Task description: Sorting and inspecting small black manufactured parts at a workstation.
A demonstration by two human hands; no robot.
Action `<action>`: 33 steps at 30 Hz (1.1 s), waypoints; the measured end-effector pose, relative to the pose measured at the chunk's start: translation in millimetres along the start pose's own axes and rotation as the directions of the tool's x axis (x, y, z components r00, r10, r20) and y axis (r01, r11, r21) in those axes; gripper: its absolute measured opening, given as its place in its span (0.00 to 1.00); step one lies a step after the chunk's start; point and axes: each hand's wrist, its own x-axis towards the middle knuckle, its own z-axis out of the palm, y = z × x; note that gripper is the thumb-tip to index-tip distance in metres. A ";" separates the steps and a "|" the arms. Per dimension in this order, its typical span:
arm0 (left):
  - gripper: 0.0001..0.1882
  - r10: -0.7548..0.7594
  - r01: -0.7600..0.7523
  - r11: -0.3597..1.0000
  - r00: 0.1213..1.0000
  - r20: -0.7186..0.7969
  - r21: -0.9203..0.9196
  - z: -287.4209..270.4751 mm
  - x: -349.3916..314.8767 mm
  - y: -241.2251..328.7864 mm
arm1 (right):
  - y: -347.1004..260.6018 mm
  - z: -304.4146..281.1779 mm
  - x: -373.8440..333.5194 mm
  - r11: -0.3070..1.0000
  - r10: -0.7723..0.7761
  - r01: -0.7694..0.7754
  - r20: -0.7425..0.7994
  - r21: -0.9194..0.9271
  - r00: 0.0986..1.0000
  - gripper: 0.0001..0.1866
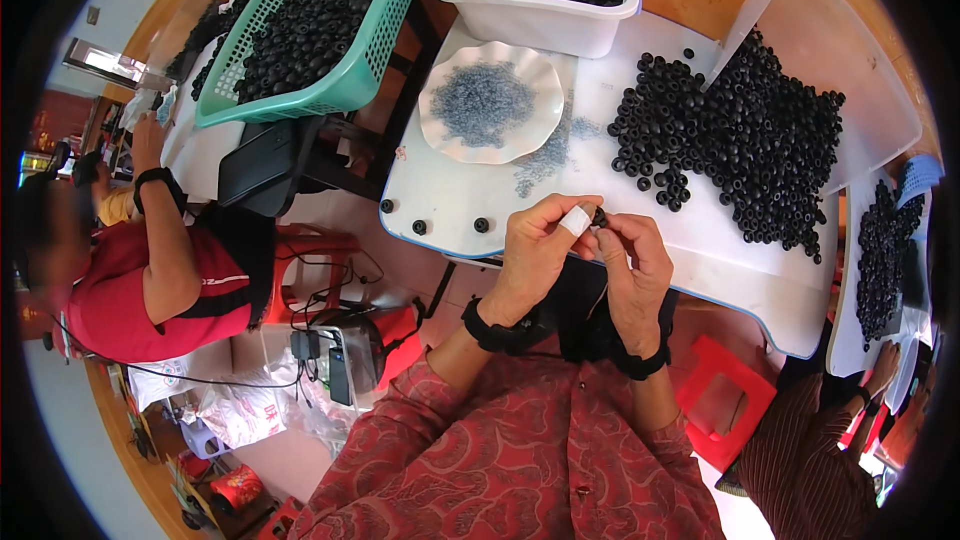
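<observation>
Near the table's front edge, my left hand (pixel 537 258) pinches a small black ring-like piece (pixel 599 217) between thumb and finger. White tape is wrapped round one of its digits. My right hand (pixel 637 275) meets it from the other side, with thumb and fingertips closed at the same piece. Whether a smaller part is also between the right fingertips is too small to tell. Beyond my hands, a white scalloped plate (pixel 548 90) holds small translucent bluish rings (pixel 483 105), some spilled beside it. To the right lies a large heap of black ring pieces (pixel 745 150).
A clear bin (pixel 880 90) lies tipped behind the heap. At the back stand a white tub (pixel 530 30) and a green basket (pixel 370 65), both with black pieces. Single black pieces (pixel 481 225) sit along the front left edge. Co-workers sit left and right, beside red stools (pixel 722 395).
</observation>
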 end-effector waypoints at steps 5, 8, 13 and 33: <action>0.11 0.043 -0.043 0.998 0.999 0.004 0.047 7.8 -3.8 6.6 | -15.3 -3.4 0.1 0.998 0.038 -0.036 -0.052 0.043 0.998 0.09; 0.11 0.115 -0.118 0.987 0.993 0.036 0.110 8.7 -3.5 5.0 | -22.7 -3.7 -1.3 0.995 0.059 -0.053 -0.070 0.086 0.996 0.07; 0.11 0.055 -0.056 0.998 0.995 0.079 0.010 14.7 -6.2 10.0 | -18.2 -10.0 -4.7 0.993 0.080 -0.070 -0.110 0.091 0.991 0.06; 0.10 -0.018 0.017 1.000 0.999 0.041 0.024 15.4 65.9 65.0 | -22.1 -25.6 -16.3 0.996 0.082 -0.076 -0.143 0.044 0.986 0.04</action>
